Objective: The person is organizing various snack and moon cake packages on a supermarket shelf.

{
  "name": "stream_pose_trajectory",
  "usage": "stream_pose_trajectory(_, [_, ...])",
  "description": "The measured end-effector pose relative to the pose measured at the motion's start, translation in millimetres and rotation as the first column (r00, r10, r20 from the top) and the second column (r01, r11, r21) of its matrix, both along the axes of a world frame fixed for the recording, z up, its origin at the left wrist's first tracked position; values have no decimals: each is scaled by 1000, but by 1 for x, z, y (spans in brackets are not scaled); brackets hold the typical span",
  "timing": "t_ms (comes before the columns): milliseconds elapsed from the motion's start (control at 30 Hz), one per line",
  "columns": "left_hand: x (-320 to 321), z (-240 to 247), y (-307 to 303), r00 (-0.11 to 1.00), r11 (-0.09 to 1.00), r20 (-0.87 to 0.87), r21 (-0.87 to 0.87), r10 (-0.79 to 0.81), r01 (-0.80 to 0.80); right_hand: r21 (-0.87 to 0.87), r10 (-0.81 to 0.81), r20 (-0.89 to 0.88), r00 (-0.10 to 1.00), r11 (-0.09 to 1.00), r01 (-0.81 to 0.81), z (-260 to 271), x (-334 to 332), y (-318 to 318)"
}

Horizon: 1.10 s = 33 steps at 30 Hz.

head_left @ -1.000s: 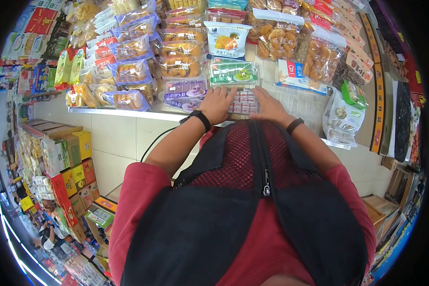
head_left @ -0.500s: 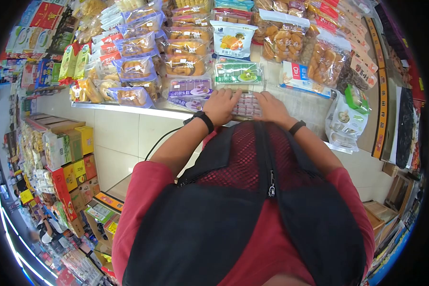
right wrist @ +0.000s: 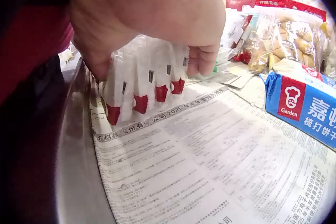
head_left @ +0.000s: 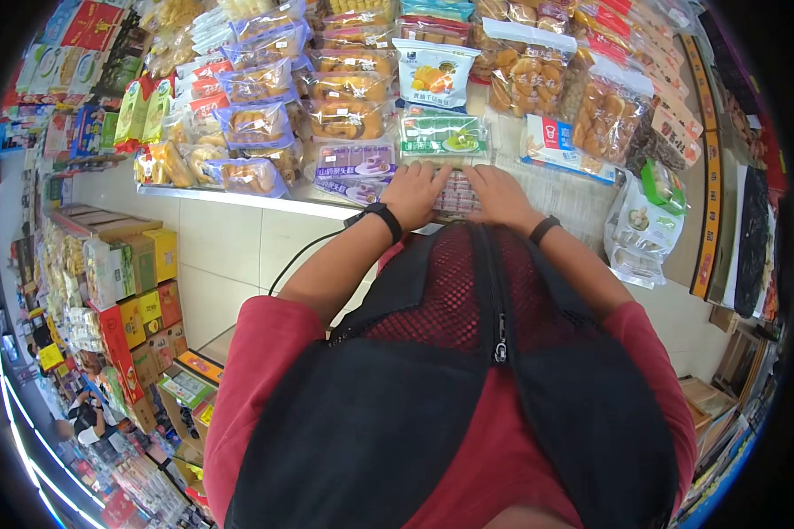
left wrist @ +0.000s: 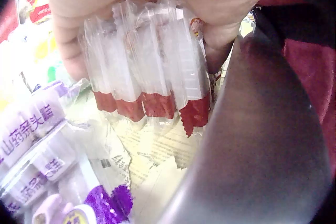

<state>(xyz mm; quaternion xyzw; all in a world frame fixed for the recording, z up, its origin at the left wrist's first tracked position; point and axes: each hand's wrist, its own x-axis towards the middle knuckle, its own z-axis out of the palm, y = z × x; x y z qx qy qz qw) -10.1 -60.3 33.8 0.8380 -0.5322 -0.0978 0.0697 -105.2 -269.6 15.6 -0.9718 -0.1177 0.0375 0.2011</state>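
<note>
A row of several clear snack packs (head_left: pixel 457 196) with red-banded ends stands on edge at the front of the display table. My left hand (head_left: pixel 413 197) grips the row's left end, thumb on the near side and fingers over the far side. At the opposite end, my right hand (head_left: pixel 503 199) holds it the same way. The banded ends (left wrist: pixel 152 106) hang below the left palm in the left wrist view. Below the right palm, the other ends (right wrist: pixel 140 103) meet the newspaper (right wrist: pixel 173 155). Purple cake packs (head_left: pixel 355 163) lie left of the left hand.
A green cake pack (head_left: pixel 443 134) lies just beyond the hands, with a white snack bag (head_left: pixel 436 75) behind it. To the right are a blue-and-white cracker box (head_left: pixel 566 150) and a white bag (head_left: pixel 644 220). The table's metal edge (right wrist: pixel 79 155) runs along the near side.
The head view has shifted slightly, moving the table right in the picture. Both hands stay on the pack row, and the gap between them looks a little narrower.
</note>
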Motion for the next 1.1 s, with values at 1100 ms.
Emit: stream_pose_trajectory(1100, [1, -3, 0, 1000, 1000, 1, -26, -8, 8, -4, 2, 13, 1000, 1000, -2, -3, -6, -5])
